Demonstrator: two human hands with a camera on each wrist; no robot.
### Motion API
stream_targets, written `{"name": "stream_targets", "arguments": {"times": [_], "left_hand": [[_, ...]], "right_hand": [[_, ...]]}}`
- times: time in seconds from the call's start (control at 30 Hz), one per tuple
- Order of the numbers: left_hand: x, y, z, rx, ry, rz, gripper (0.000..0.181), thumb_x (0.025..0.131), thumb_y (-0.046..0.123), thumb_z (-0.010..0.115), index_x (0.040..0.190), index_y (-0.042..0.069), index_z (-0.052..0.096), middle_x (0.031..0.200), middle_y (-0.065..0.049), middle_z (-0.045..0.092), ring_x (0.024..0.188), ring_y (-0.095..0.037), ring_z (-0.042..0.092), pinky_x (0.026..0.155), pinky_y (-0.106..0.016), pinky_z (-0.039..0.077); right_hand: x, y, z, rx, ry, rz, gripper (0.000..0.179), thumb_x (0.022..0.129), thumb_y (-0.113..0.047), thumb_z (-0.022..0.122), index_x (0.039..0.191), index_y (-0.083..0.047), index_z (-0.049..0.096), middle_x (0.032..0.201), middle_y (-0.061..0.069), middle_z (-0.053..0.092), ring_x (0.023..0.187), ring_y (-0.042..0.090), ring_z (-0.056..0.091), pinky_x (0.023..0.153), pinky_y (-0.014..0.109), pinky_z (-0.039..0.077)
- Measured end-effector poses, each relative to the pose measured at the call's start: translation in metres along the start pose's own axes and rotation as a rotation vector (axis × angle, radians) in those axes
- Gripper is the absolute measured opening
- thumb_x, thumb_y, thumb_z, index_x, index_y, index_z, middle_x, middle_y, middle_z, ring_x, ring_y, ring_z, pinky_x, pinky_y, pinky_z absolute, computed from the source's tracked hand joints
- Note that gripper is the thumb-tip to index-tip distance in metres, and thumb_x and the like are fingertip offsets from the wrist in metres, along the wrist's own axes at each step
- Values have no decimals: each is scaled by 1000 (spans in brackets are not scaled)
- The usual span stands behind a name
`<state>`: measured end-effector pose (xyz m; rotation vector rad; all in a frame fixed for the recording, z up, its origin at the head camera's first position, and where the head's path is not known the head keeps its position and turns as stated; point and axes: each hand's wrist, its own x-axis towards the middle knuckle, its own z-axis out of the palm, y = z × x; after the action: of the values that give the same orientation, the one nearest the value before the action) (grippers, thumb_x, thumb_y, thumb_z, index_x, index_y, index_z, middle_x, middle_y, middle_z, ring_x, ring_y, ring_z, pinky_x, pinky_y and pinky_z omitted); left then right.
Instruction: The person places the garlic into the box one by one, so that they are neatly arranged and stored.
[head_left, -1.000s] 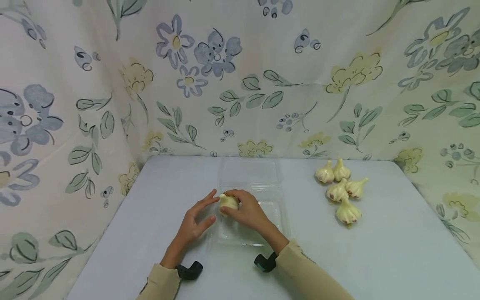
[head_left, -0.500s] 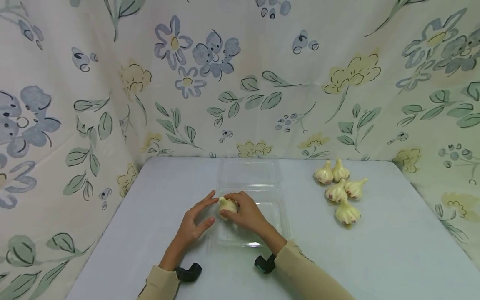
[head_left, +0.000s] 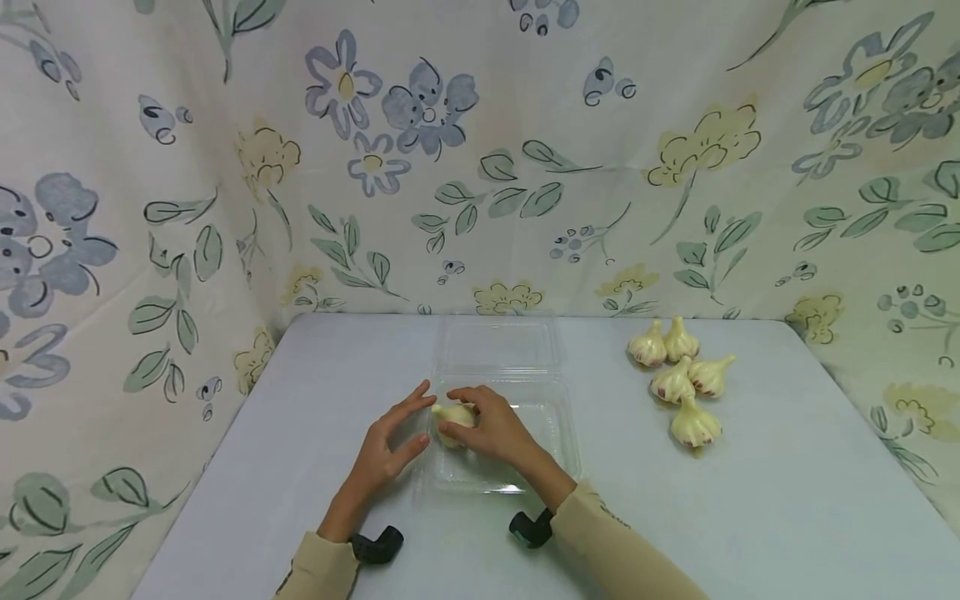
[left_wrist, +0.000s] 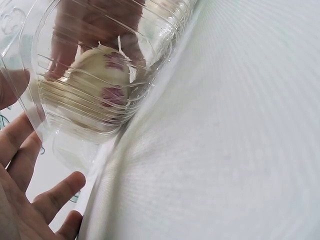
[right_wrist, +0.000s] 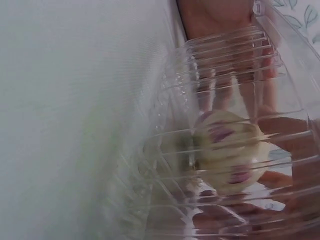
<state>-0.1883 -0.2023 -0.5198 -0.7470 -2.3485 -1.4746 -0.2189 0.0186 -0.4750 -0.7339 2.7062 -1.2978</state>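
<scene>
A garlic bulb (head_left: 453,423) lies in the left part of an open clear plastic clamshell container (head_left: 551,442), its stem end toward the left. My right hand (head_left: 491,425) reaches into the container and holds the bulb, thumb on the near side and fingers on the far side. Beside the container's left wall, my left hand (head_left: 386,450) is spread, its thumb and fingers near the rim. Through the ribbed wall in the left wrist view, the bulb (left_wrist: 100,82) shows purple streaks. The right wrist view also shows the garlic (right_wrist: 227,150) through the plastic.
Several more garlic bulbs (head_left: 696,423) are grouped on the right of the white table (head_left: 637,517). The container's lid (head_left: 497,343) lies folded back toward the table's far edge. Floral curtains (head_left: 525,167) hang behind and at the sides.
The garlic bulb has come slightly lower in the container, and its stem has tipped from upward to the left. My right hand moved with it a little; the left hand stays nearly still.
</scene>
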Motion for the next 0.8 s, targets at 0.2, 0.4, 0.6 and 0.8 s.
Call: {"name": "stream_targets", "arguments": {"times": [0.2,0.4,0.6,0.8], "left_hand": [[0,0,0,6,-1,3,51,93,7,66,143,12,59,161,-11,43,151,-20,39,118,-16,25],[-1,-2,-1,-4,-5,8,51,93,6,66,142,11,59,161,-12,43,151,-17,39,119,-17,25],[-1,-3,0,-9,-8,16,50,93,6,66,142,10,59,161,-13,43,151,-15,39,119,-16,25],[-1,-4,0,-4,-9,1,51,92,7,67,143,13,59,161,-11,43,151,-12,37,119,-16,24]], "right_hand": [[-1,-1,-8,18,-68,33,60,83,-26,80,137,-7,61,125,12,65,106,26,63,88,41,53],[-2,-1,-11,17,-135,41,63,80,-12,75,140,-5,58,124,14,63,108,25,59,90,44,51],[-3,-1,-11,3,-105,18,58,82,-11,76,137,-3,59,123,14,65,105,26,61,89,42,52],[-3,0,-10,-15,-48,-13,56,84,-13,79,135,0,59,124,16,66,101,28,65,87,41,55]]}}
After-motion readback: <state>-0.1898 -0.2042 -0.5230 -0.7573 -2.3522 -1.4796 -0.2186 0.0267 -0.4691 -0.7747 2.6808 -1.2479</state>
